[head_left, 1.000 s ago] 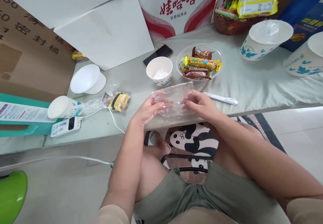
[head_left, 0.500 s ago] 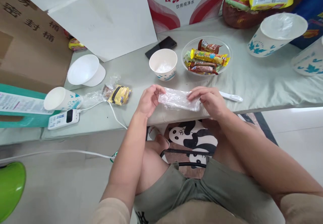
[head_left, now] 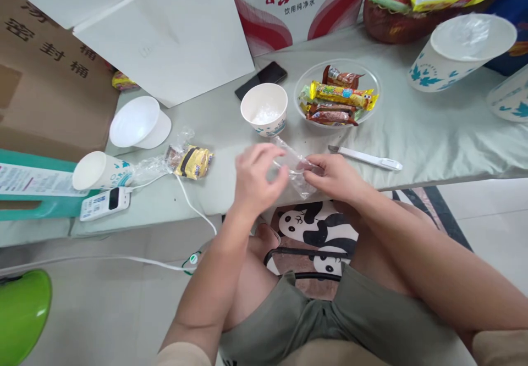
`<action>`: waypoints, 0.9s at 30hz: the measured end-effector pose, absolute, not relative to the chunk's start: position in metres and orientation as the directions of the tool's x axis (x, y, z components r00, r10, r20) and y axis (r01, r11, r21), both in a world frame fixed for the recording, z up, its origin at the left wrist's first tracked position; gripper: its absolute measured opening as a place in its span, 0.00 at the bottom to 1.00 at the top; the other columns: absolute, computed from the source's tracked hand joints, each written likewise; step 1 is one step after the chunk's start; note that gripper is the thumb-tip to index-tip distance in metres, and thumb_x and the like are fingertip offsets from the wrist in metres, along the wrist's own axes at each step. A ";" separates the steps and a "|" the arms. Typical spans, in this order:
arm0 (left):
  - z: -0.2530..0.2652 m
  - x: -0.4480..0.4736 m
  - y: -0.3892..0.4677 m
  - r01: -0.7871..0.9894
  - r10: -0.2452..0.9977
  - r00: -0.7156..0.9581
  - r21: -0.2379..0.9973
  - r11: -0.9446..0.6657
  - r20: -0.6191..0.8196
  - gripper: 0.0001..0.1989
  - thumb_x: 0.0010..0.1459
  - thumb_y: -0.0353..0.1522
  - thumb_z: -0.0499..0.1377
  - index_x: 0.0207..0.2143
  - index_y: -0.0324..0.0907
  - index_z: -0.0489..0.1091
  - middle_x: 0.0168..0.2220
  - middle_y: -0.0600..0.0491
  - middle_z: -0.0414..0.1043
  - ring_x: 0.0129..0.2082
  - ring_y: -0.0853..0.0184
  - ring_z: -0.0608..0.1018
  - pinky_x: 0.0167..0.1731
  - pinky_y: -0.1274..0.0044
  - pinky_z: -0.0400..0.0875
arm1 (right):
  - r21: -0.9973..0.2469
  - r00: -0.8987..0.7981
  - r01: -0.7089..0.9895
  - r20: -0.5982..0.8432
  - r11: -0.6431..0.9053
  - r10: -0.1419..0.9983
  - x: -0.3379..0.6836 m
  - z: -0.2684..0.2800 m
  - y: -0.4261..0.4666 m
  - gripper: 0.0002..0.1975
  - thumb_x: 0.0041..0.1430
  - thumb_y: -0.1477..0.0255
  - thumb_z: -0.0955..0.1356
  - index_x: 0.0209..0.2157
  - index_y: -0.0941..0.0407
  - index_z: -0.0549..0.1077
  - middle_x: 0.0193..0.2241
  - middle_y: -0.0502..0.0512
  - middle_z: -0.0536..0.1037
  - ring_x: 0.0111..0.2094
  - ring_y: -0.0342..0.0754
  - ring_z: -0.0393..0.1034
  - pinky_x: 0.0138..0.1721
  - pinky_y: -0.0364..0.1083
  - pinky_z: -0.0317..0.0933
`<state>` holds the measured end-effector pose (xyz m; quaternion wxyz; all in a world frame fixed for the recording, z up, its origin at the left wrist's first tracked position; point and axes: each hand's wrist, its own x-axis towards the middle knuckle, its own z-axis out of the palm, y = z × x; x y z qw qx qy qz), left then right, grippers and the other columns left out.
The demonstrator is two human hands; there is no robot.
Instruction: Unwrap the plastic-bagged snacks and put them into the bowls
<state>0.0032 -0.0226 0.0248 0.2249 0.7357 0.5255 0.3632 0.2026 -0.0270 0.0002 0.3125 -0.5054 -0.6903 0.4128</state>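
Observation:
My right hand [head_left: 336, 175] pinches a clear plastic bag [head_left: 303, 182] between thumb and fingers over the front edge of the table. Just left of the bag is my left hand [head_left: 259, 179], slightly blurred, its thumb and fingers curved and apart with nothing visible between them. A paper bowl [head_left: 270, 127] with crumpled clear plastic inside stands behind my left hand. Beyond my right hand lies a white utility knife [head_left: 367, 157]. A clear plastic bowl [head_left: 371, 72] holds several wrapped snack bars [head_left: 342, 94].
A black phone [head_left: 264, 79] lies behind the paper bowl. To the left are wrapped snacks [head_left: 196, 161], a tipped paper cup [head_left: 101, 171], a white power bank [head_left: 105, 204] with a cable, and a white bowl [head_left: 138, 124]. A large paper cup [head_left: 445, 61] leans at the right.
My left hand has let go of the plastic and turned, fingers spreading. The plastic, stretched flat between both hands before, now hangs tilted from my right hand. More of the knife shows.

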 end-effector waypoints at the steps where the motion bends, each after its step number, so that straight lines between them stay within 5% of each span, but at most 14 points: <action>1: 0.024 0.009 -0.026 0.580 0.932 0.253 0.730 -0.362 0.260 0.13 0.53 0.32 0.64 0.43 0.44 0.75 0.49 0.46 0.75 0.53 0.55 0.75 0.59 0.63 0.64 | -0.915 -0.325 0.366 0.044 0.168 0.945 0.202 0.002 -0.028 0.06 0.53 0.72 0.65 0.27 0.55 0.74 0.22 0.48 0.71 0.26 0.44 0.64 0.30 0.44 0.56; 6: 0.010 0.012 -0.024 0.384 0.925 0.381 0.910 -0.154 -0.004 0.15 0.58 0.33 0.60 0.48 0.42 0.74 0.43 0.50 0.78 0.42 0.63 0.79 0.45 0.72 0.72 | -0.990 -0.331 0.063 0.098 0.125 0.938 0.200 0.003 -0.032 0.09 0.58 0.67 0.65 0.37 0.55 0.75 0.35 0.53 0.79 0.36 0.48 0.71 0.39 0.46 0.63; 10: 0.018 -0.012 -0.012 0.563 0.965 -0.005 0.798 -0.214 0.262 0.06 0.57 0.30 0.61 0.38 0.43 0.75 0.39 0.51 0.74 0.41 0.63 0.75 0.46 0.72 0.69 | -0.987 -0.181 0.145 0.041 0.068 0.983 0.200 -0.004 -0.029 0.08 0.58 0.66 0.66 0.35 0.55 0.73 0.31 0.53 0.77 0.31 0.46 0.69 0.33 0.45 0.61; 14: 0.047 -0.025 0.018 0.687 0.808 -0.334 0.712 -0.145 0.486 0.06 0.54 0.27 0.61 0.35 0.45 0.69 0.31 0.55 0.66 0.33 0.65 0.70 0.41 0.73 0.67 | -0.957 -0.236 0.236 0.114 0.171 0.965 0.192 -0.008 -0.018 0.06 0.58 0.69 0.65 0.31 0.55 0.73 0.27 0.52 0.76 0.27 0.45 0.66 0.30 0.44 0.58; 21: 0.059 0.012 0.121 0.835 0.968 0.164 0.496 -0.240 0.191 0.13 0.39 0.18 0.61 0.21 0.45 0.66 0.22 0.53 0.61 0.35 0.55 0.74 0.41 0.69 0.67 | -0.933 -0.316 0.267 0.151 0.241 0.937 0.173 -0.011 -0.008 0.06 0.59 0.73 0.64 0.29 0.54 0.72 0.27 0.51 0.75 0.29 0.45 0.67 0.32 0.44 0.58; 24: 0.044 0.012 0.147 0.826 0.940 0.317 0.523 -0.210 -0.125 0.13 0.34 0.18 0.62 0.16 0.45 0.68 0.17 0.56 0.60 0.28 0.60 0.73 0.35 0.73 0.66 | -0.933 -0.339 0.264 0.150 0.247 0.929 0.170 -0.011 -0.009 0.06 0.59 0.74 0.64 0.30 0.54 0.72 0.27 0.52 0.75 0.29 0.46 0.67 0.33 0.44 0.58; 27: 0.036 0.011 0.156 0.748 0.934 0.334 0.639 -0.182 -0.126 0.11 0.34 0.19 0.61 0.13 0.43 0.68 0.14 0.57 0.61 0.24 0.64 0.70 0.30 0.76 0.63 | -0.934 -0.345 0.256 0.153 0.250 0.926 0.169 -0.010 -0.011 0.06 0.59 0.74 0.64 0.30 0.54 0.72 0.28 0.52 0.75 0.30 0.46 0.67 0.33 0.44 0.58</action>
